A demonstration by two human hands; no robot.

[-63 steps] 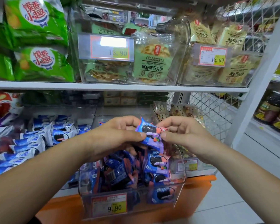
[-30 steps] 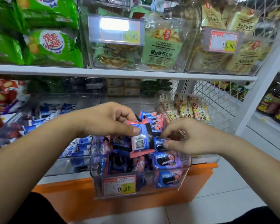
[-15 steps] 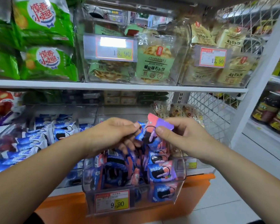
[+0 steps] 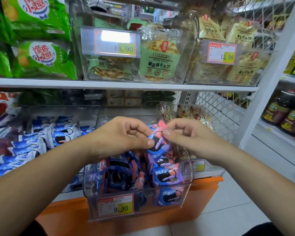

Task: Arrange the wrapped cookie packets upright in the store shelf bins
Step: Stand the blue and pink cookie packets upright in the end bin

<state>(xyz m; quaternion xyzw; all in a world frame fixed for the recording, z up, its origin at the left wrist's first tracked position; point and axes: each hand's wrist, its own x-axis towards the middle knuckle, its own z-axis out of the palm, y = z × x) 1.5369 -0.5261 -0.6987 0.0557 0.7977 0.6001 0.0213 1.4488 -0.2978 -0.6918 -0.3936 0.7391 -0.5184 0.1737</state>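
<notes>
A clear plastic bin (image 4: pixel 187 176) with a 9.90 price tag sits at the front of the lower shelf, filled with several blue and pink wrapped cookie packets (image 4: pixel 167 176), some upright, some tilted. Above the bin, my left hand (image 4: pixel 124 135) and my right hand (image 4: pixel 187 135) both pinch one pink and blue cookie packet (image 4: pixel 157 140) between thumb and fingers. The packet is tilted, its pink end up. My hands hide the back of the bin.
A bin of blue and white packets (image 4: pixel 41 142) stands to the left, a bin of small snack packs (image 4: pixel 192 114) behind right. The upper shelf (image 4: pixel 126 85) holds clear bins of green and yellow biscuit bags. An orange base (image 4: pixel 206 186) and white floor lie below.
The held packet has dropped slightly and turned, so its dark cookie picture faces me. Both hands stay pinched on it above the bin. The camera view shifted little.
</notes>
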